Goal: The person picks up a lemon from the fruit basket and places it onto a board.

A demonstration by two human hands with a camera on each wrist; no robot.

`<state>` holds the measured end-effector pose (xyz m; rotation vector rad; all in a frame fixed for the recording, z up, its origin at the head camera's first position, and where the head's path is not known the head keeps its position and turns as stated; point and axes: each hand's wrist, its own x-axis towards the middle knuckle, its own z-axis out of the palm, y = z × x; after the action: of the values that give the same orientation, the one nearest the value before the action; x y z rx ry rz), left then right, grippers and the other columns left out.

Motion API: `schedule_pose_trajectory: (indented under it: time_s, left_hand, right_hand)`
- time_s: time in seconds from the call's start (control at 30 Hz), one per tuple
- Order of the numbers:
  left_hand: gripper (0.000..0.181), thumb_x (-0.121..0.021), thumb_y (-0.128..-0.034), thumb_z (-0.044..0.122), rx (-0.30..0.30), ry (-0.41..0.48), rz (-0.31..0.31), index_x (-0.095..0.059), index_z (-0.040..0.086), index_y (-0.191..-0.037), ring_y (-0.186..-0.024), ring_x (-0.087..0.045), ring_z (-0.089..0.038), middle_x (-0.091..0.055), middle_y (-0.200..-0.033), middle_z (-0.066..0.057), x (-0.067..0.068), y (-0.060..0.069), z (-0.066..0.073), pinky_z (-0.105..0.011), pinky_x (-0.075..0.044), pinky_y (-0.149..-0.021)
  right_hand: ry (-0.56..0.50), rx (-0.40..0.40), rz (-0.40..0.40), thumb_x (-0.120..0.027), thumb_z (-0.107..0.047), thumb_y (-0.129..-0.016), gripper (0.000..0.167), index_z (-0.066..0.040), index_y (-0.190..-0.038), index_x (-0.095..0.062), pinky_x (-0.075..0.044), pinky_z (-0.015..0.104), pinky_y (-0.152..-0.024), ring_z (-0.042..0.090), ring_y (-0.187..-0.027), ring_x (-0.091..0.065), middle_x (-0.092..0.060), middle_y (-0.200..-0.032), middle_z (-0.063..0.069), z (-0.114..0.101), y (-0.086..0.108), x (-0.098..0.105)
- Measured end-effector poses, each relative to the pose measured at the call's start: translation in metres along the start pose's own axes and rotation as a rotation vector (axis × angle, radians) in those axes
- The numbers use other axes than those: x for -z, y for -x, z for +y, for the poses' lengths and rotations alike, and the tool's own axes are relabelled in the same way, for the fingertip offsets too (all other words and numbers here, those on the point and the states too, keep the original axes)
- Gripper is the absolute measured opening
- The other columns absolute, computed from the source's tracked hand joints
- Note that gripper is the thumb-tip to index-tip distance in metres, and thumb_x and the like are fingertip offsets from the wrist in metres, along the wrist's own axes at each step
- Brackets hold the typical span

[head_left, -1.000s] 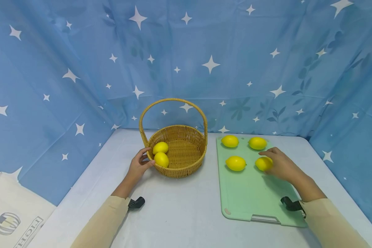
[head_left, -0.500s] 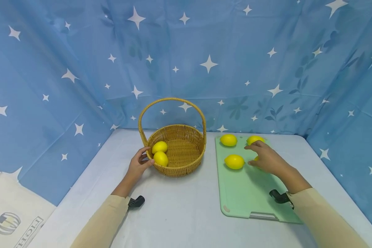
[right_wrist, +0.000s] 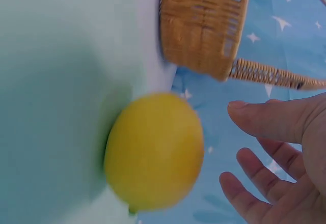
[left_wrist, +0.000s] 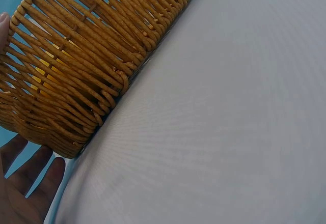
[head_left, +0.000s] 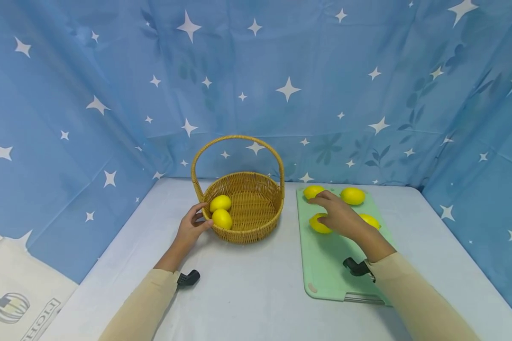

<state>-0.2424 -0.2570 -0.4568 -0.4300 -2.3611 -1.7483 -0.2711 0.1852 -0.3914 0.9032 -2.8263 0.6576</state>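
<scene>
A round wicker basket point(head_left: 249, 237) with a tall arched handle stands mid-table. Two yellow lemons, one farther back point(head_left: 220, 203) and one nearer point(head_left: 222, 219), lie inside at its left. My left hand point(head_left: 192, 226) rests against the basket's left side, thumb near the rim; the left wrist view shows its fingers point(left_wrist: 50, 175) extended along the wall. My right hand point(head_left: 343, 217) hovers with parted fingers above the front-left lemon point(head_left: 318, 223) on the green cutting board point(head_left: 322, 265), partly covering it. In the right wrist view that lemon point(right_wrist: 154, 151) sits apart from the fingers.
Other lemons lie on the board: back left point(head_left: 313, 191), back right point(head_left: 352, 195) and front right point(head_left: 369, 220). A white cloth point(head_left: 247, 293) covers the table. A blue star-patterned curtain point(head_left: 256, 85) hangs behind and along both sides.
My right hand has moved left across the board, from the front-right lemon to over the front-left one. The front-right lemon shows again. My left hand has stayed at the basket.
</scene>
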Motion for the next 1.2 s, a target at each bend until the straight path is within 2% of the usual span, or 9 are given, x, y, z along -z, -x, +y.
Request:
schedule_pose_trajectory:
  time_s: [0.1, 0.2, 0.37, 0.47, 0.6, 0.87, 1.2]
  left_hand:
    - [0.064, -0.069, -0.0913, 0.014, 0.004, -0.002, -0.001, -0.038, -0.001, -0.145, -0.127, -0.045, -0.039, -0.037, -0.149, -0.018, 0.000, 0.000, 0.000, -0.034, -0.049, -0.093]
    - [0.064, -0.069, -0.0914, 0.014, 0.009, -0.002, 0.001, -0.038, -0.001, -0.145, -0.127, -0.045, -0.039, -0.037, -0.148, -0.019, 0.000, 0.000, 0.000, -0.032, -0.049, -0.092]
    - [0.063, -0.069, -0.0914, 0.012, 0.009, -0.004, 0.005, -0.038, -0.002, -0.145, -0.127, -0.044, -0.042, -0.036, -0.148, -0.023, 0.001, 0.001, 0.000, -0.039, -0.049, -0.093]
    - [0.064, -0.069, -0.0915, 0.012, 0.008, -0.005, 0.002, -0.038, -0.003, -0.145, -0.126, -0.044, -0.042, -0.036, -0.148, -0.024, 0.001, 0.000, 0.001, -0.037, -0.050, -0.092]
    - [0.064, -0.069, -0.0913, 0.012, 0.006, -0.001, -0.002, -0.038, -0.002, -0.145, -0.127, -0.044, -0.041, -0.036, -0.149, -0.022, 0.000, 0.000, 0.001, -0.038, -0.049, -0.093]
    - [0.063, -0.070, -0.0904, 0.011, 0.004, 0.012, 0.002, -0.039, -0.002, -0.144, -0.127, -0.045, -0.040, -0.038, -0.148, -0.021, 0.000, -0.001, 0.001, -0.047, -0.046, -0.096]
    - [0.064, -0.070, -0.0906, 0.011, 0.013, 0.020, 0.002, -0.039, -0.002, -0.144, -0.125, -0.046, -0.040, -0.038, -0.147, -0.022, 0.000, -0.001, -0.003, -0.028, -0.049, -0.091]
  right_hand:
    - [-0.011, 0.029, 0.005, -0.075, 0.004, -0.082, 0.055, -0.009, -0.133, -0.059, -0.051, 0.045, -0.087, 0.032, -0.111, -0.053, -0.051, -0.126, 0.013, -0.008, -0.007, -0.007]
    - [-0.017, 0.067, 0.015, -0.074, 0.006, -0.081, 0.054, -0.010, -0.131, -0.059, -0.051, 0.044, -0.087, 0.031, -0.111, -0.053, -0.051, -0.126, 0.013, -0.016, -0.013, -0.012]
    - [-0.023, 0.144, 0.043, -0.074, 0.006, -0.081, 0.051, -0.009, -0.128, -0.062, -0.051, 0.043, -0.088, 0.029, -0.111, -0.053, -0.053, -0.124, 0.010, -0.032, -0.023, -0.019]
    - [-0.039, 0.169, 0.062, -0.074, 0.005, -0.082, 0.050, -0.010, -0.128, -0.063, -0.051, 0.040, -0.087, 0.026, -0.110, -0.054, -0.054, -0.123, 0.007, -0.041, -0.029, -0.024]
    - [-0.059, 0.176, 0.058, -0.074, 0.005, -0.082, 0.052, -0.011, -0.130, -0.061, -0.052, 0.037, -0.085, 0.023, -0.108, -0.055, -0.054, -0.124, 0.004, -0.051, -0.038, -0.029]
    - [-0.127, 0.188, 0.019, -0.069, 0.005, -0.085, 0.052, -0.009, -0.134, -0.058, -0.051, 0.034, -0.081, 0.026, -0.107, -0.056, -0.052, -0.126, 0.005, -0.069, -0.055, -0.042]
    - [-0.200, 0.178, -0.050, -0.069, -0.002, -0.090, 0.046, -0.010, -0.134, -0.058, -0.050, 0.035, -0.089, 0.025, -0.113, -0.055, -0.052, -0.128, 0.003, -0.085, -0.068, -0.057]
